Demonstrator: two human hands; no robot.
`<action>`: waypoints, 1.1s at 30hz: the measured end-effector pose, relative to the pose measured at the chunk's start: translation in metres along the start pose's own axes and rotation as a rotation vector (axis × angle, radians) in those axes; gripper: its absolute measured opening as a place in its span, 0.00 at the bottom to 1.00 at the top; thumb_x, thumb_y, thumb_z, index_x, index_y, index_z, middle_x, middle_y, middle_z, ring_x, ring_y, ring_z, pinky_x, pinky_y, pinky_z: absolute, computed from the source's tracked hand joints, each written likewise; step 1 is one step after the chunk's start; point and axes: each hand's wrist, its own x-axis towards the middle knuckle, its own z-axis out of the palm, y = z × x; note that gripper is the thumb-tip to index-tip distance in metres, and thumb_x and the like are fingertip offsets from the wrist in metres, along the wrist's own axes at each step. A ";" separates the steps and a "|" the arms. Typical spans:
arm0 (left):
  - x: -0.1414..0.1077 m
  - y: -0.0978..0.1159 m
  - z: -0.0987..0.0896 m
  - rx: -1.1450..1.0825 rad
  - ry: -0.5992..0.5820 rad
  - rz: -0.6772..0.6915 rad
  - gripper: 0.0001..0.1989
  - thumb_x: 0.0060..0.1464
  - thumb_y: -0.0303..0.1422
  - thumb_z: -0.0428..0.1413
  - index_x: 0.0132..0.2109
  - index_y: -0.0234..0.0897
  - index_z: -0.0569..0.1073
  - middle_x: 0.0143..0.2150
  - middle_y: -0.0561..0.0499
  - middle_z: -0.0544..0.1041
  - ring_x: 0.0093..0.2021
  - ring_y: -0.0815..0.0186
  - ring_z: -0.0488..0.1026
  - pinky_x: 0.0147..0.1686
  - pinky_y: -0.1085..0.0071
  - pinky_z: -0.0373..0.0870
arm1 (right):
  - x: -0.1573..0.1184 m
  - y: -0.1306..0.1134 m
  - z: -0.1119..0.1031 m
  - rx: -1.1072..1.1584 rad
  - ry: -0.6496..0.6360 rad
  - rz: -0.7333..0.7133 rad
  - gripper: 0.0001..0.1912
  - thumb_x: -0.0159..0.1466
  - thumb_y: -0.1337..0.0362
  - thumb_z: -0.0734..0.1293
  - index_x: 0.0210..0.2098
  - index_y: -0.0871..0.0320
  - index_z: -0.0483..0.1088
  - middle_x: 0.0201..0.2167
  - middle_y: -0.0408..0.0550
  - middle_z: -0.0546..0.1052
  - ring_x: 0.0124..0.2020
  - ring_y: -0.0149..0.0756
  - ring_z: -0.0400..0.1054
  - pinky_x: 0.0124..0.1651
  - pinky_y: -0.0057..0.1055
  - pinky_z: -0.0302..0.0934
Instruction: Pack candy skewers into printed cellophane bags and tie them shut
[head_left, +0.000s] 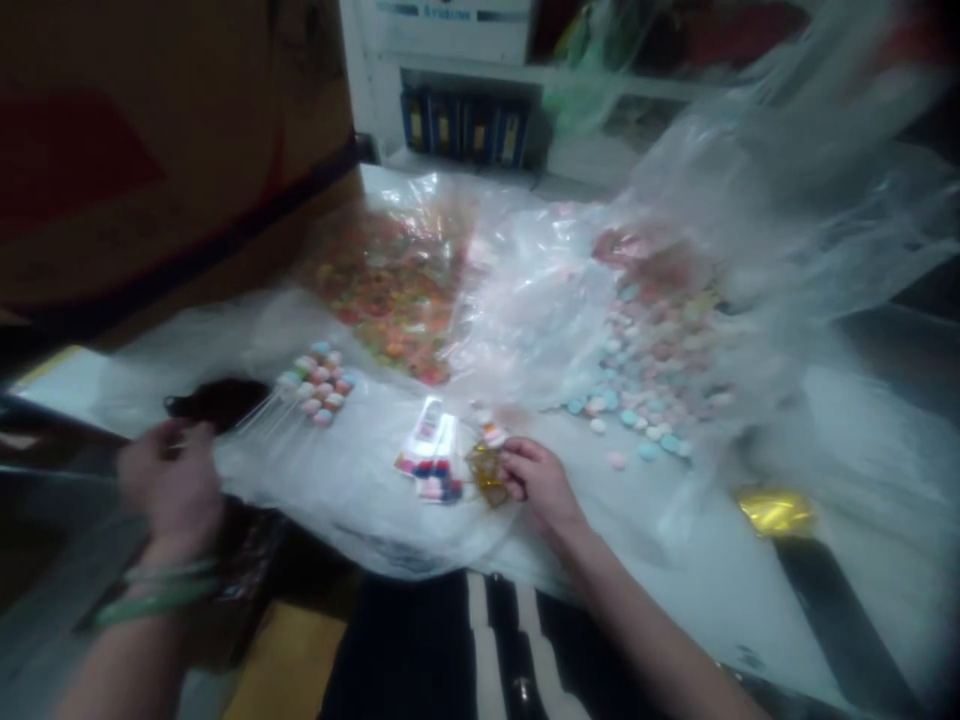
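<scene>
My right hand [544,490] is over the plastic-covered table, its fingers pinched on a small shiny gold piece [487,474] whose kind is blurred. Just left of it lie small clear packets with red, blue and white print [431,470]. My left hand [176,490], a green bangle on its wrist, is off the table's left front edge with the fingers curled together. Whatever they hold, if anything, is too smeared to name. Beside that hand is a black thing [221,400]. A bunch of round pastel balls on white sticks, like lollipops [319,385], lies between the hands.
A clear bag of orange and green sweets [405,300] lies at the back. Pastel round sweets [652,390] spill from crumpled plastic [750,190] at right. A gold roll [776,510] lies right. A large carton [150,150] stands left, a shelf [465,75] behind.
</scene>
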 end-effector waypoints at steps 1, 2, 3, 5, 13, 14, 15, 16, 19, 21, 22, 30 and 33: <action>-0.004 0.005 0.007 0.025 0.145 0.027 0.17 0.64 0.44 0.47 0.50 0.43 0.75 0.46 0.48 0.76 0.50 0.50 0.69 0.48 0.56 0.65 | 0.000 0.001 -0.001 0.013 0.002 -0.006 0.16 0.46 0.58 0.72 0.32 0.61 0.73 0.17 0.40 0.69 0.13 0.22 0.52 0.16 0.21 0.39; -0.008 0.010 0.021 0.077 0.234 0.084 0.15 0.60 0.44 0.51 0.47 0.43 0.76 0.46 0.47 0.76 0.47 0.51 0.70 0.46 0.57 0.65 | -0.001 0.001 0.000 0.022 -0.004 -0.007 0.15 0.46 0.59 0.71 0.31 0.61 0.72 0.17 0.39 0.69 0.13 0.21 0.51 0.16 0.21 0.39; -0.012 0.015 0.039 0.131 0.176 0.130 0.13 0.58 0.43 0.53 0.43 0.41 0.77 0.47 0.46 0.76 0.45 0.53 0.71 0.45 0.59 0.65 | -0.002 0.001 0.001 0.024 -0.020 -0.006 0.14 0.46 0.59 0.71 0.31 0.61 0.72 0.18 0.39 0.69 0.13 0.21 0.51 0.16 0.22 0.39; -0.015 0.027 0.081 0.220 -0.019 0.147 0.12 0.58 0.41 0.53 0.35 0.40 0.77 0.42 0.45 0.76 0.41 0.55 0.72 0.42 0.61 0.64 | -0.006 0.001 0.005 0.015 -0.067 -0.005 0.13 0.46 0.60 0.70 0.30 0.61 0.72 0.18 0.39 0.69 0.13 0.22 0.52 0.16 0.22 0.39; 0.005 0.038 0.146 0.261 -0.249 -0.144 0.17 0.41 0.44 0.65 0.24 0.40 0.67 0.22 0.51 0.68 0.30 0.58 0.69 0.27 0.69 0.55 | -0.020 0.005 0.001 -0.028 -0.147 -0.003 0.09 0.49 0.63 0.68 0.29 0.61 0.73 0.16 0.37 0.65 0.15 0.22 0.50 0.18 0.24 0.40; 0.005 0.036 0.145 0.197 -0.264 -0.173 0.17 0.41 0.43 0.65 0.23 0.40 0.66 0.20 0.53 0.67 0.28 0.60 0.68 0.26 0.70 0.55 | -0.020 0.007 -0.001 -0.025 -0.149 -0.003 0.09 0.49 0.63 0.68 0.29 0.61 0.73 0.17 0.37 0.65 0.15 0.22 0.50 0.18 0.24 0.40; 0.003 0.034 0.144 0.140 -0.275 -0.192 0.17 0.40 0.43 0.64 0.23 0.40 0.65 0.18 0.54 0.65 0.26 0.61 0.67 0.25 0.70 0.54 | -0.019 0.009 -0.002 -0.025 -0.151 -0.002 0.09 0.49 0.63 0.68 0.29 0.61 0.73 0.17 0.37 0.65 0.15 0.22 0.51 0.19 0.24 0.40; 0.001 0.032 0.143 0.096 -0.282 -0.201 0.17 0.41 0.43 0.64 0.22 0.40 0.65 0.17 0.55 0.64 0.25 0.63 0.66 0.24 0.71 0.54 | -0.018 0.011 -0.003 -0.028 -0.153 0.000 0.09 0.49 0.63 0.68 0.29 0.61 0.73 0.17 0.37 0.65 0.15 0.22 0.50 0.19 0.24 0.40; -0.010 0.030 0.138 -0.026 -0.283 -0.219 0.18 0.41 0.45 0.63 0.22 0.39 0.65 0.16 0.57 0.63 0.22 0.66 0.63 0.22 0.72 0.54 | -0.016 0.013 -0.002 -0.040 -0.149 0.019 0.09 0.49 0.62 0.68 0.28 0.61 0.72 0.17 0.37 0.65 0.15 0.23 0.50 0.19 0.24 0.40; -0.020 0.034 0.133 -0.114 -0.275 -0.225 0.18 0.42 0.47 0.62 0.24 0.38 0.67 0.18 0.57 0.64 0.21 0.68 0.62 0.21 0.73 0.55 | -0.015 0.012 0.002 -0.038 -0.153 0.041 0.10 0.48 0.62 0.68 0.29 0.61 0.72 0.17 0.37 0.65 0.15 0.23 0.50 0.19 0.25 0.39; -0.025 0.037 0.129 -0.191 -0.271 -0.243 0.18 0.42 0.47 0.62 0.26 0.37 0.68 0.19 0.57 0.65 0.21 0.69 0.61 0.21 0.73 0.56 | -0.015 0.010 0.004 -0.033 -0.153 0.050 0.11 0.48 0.62 0.69 0.30 0.61 0.73 0.18 0.37 0.66 0.15 0.23 0.50 0.19 0.25 0.39; -0.056 0.056 0.126 -0.982 -0.292 -0.603 0.16 0.36 0.31 0.68 0.34 0.34 0.74 0.26 0.53 0.74 0.25 0.69 0.70 0.26 0.73 0.67 | -0.015 -0.004 0.038 0.042 -0.142 -0.062 0.06 0.46 0.64 0.70 0.25 0.58 0.74 0.22 0.41 0.72 0.25 0.31 0.61 0.30 0.27 0.57; -0.054 0.049 0.133 -0.980 -0.254 -0.584 0.12 0.38 0.31 0.67 0.30 0.36 0.71 0.25 0.55 0.73 0.24 0.70 0.69 0.25 0.75 0.65 | -0.007 0.001 0.047 0.033 -0.118 -0.027 0.08 0.45 0.63 0.71 0.27 0.57 0.75 0.22 0.41 0.72 0.24 0.31 0.61 0.28 0.26 0.56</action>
